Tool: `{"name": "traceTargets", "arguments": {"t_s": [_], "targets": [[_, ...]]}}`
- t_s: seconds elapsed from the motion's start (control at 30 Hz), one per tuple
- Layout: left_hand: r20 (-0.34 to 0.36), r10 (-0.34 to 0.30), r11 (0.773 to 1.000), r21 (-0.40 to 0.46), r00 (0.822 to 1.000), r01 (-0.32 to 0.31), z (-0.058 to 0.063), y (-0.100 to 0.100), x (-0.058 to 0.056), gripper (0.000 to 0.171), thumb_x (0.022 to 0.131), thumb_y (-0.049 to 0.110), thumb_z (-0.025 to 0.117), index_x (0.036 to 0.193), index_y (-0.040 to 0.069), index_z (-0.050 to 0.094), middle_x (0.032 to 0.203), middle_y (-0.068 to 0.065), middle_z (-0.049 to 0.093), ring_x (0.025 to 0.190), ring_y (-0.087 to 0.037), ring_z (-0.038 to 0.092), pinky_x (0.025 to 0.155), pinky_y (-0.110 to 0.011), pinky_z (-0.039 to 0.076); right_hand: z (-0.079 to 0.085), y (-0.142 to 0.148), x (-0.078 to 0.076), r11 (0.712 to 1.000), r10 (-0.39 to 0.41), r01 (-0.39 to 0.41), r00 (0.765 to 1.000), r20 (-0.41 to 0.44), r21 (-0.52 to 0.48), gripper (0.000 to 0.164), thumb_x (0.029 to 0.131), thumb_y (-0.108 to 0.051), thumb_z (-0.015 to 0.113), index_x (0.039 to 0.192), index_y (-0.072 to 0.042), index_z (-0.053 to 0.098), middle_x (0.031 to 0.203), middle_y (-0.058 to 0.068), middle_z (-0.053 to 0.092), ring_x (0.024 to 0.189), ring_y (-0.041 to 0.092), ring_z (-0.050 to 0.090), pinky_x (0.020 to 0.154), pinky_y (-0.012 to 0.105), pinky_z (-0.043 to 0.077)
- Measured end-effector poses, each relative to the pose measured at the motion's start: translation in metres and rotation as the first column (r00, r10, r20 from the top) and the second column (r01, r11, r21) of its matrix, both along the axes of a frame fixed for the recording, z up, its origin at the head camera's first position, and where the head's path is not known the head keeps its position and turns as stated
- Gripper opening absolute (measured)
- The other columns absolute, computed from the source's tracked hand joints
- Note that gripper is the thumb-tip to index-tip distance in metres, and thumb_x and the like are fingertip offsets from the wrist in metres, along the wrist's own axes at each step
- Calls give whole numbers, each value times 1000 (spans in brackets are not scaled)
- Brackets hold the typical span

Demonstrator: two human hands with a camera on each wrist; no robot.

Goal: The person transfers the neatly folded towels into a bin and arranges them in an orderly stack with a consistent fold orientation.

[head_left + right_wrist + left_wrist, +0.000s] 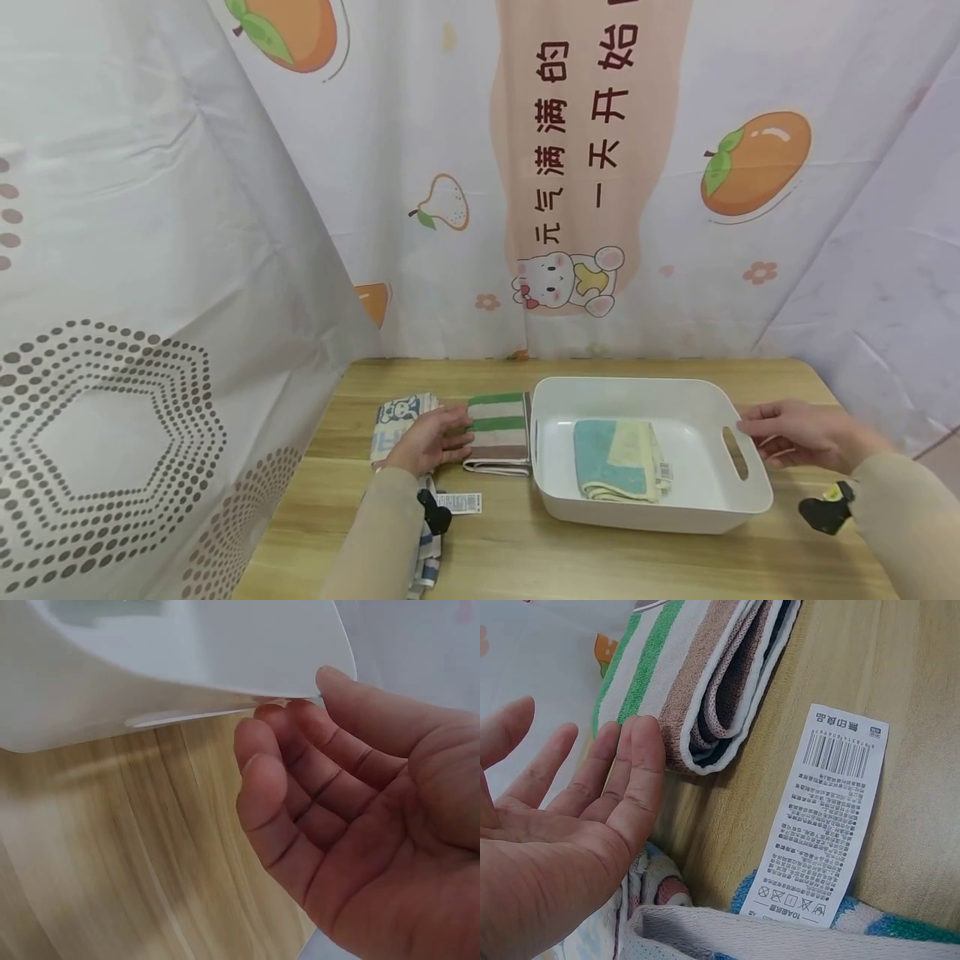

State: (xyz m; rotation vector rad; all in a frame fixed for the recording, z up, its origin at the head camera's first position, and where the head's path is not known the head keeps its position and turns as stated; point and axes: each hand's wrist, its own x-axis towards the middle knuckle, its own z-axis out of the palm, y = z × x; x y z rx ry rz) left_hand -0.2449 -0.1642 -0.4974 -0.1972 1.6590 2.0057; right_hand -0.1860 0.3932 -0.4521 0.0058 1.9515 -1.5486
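Observation:
In the head view my left hand (431, 437) is at the left edge of a folded green, white and brown striped towel (498, 427). The left wrist view shows its fingers extended, the fingertips against the towel's side. My right hand (806, 433) is at the right end of a white plastic bin (637, 518), beside its handle slot. Seen from the right wrist, the thumb touches the rim and curled fingers meet the wall, pinching the edge. A folded teal and yellow towel (611, 458) lies inside the bin.
Left of the striped towel lies a folded towel with a blue cartoon print (396, 417), partly behind my left hand. Nearer me is a blue and white towel (427, 567) with a paper label (825, 817), partly covered by my forearm. A printed curtain (450, 275) hangs behind the wooden table (540, 567).

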Motion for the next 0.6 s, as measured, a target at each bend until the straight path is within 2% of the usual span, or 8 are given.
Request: {"name": "traceTargets", "arguments": {"t_s": [0.17,0.3,0.6], "targets": [[2,5,1000,-12,1000,-5,0,2,-2,54,94,29,54,140,7,36,140,-21,38,122,-40,42,97,-49,40,-2,3,2,998,19,-19,1000,-2,-56,32,99,-18,46,118,6,53,98,17,66,86,29,64,74,40,54],[3,14,1000,-21,1000,-13,0,3,-2,54,95,29,54,140,6,36,140,-20,38,121,-39,44,97,-49,40,-4,4,2,993,31,-29,999,14,-112,31,100,-17,43,118,6,52,102,19,65,92,31,63,78,43,52],[-9,25,999,-37,1000,-25,-5,3,-6,52,95,27,53,139,5,36,139,-21,39,121,-40,44,96,-48,41,-5,4,3,991,45,-41,999,25,-125,34,100,-18,42,118,9,53,102,20,65,93,32,63,81,46,51]]}}
